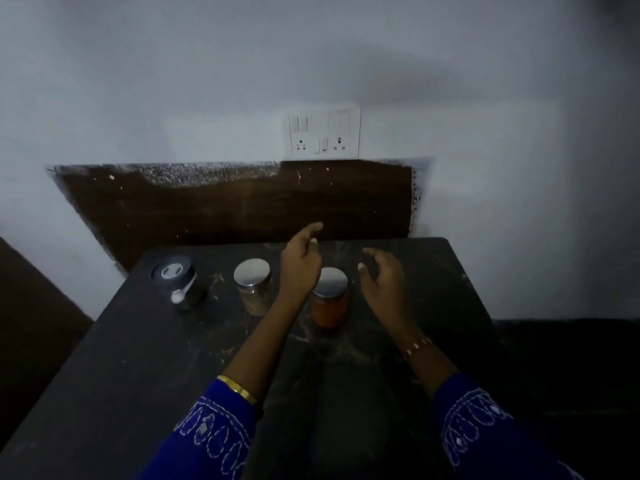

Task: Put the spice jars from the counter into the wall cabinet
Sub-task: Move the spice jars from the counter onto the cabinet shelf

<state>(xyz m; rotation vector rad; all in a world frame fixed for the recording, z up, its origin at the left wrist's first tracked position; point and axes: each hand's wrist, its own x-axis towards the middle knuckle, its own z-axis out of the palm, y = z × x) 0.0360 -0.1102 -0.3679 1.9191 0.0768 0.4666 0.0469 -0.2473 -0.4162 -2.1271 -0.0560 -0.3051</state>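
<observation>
Three spice jars stand in a row on the dark counter (138,358). At the left is a dark jar with a black lid (178,282). In the middle is a steel-lidded jar of brownish powder (253,285). At the right is a steel-lidded jar of orange-red powder (330,299). My left hand (300,261) hovers just left of and above the orange jar, fingers relaxed, holding nothing. My right hand (382,277) hovers just right of that jar, fingers loosely curved and empty. Neither hand touches the jar. No wall cabinet is in view.
A dark brown backsplash panel (242,206) runs behind the counter. Above it a white switch and socket plate (323,133) sits on the pale wall. The counter's right edge drops off near the dark area at the right.
</observation>
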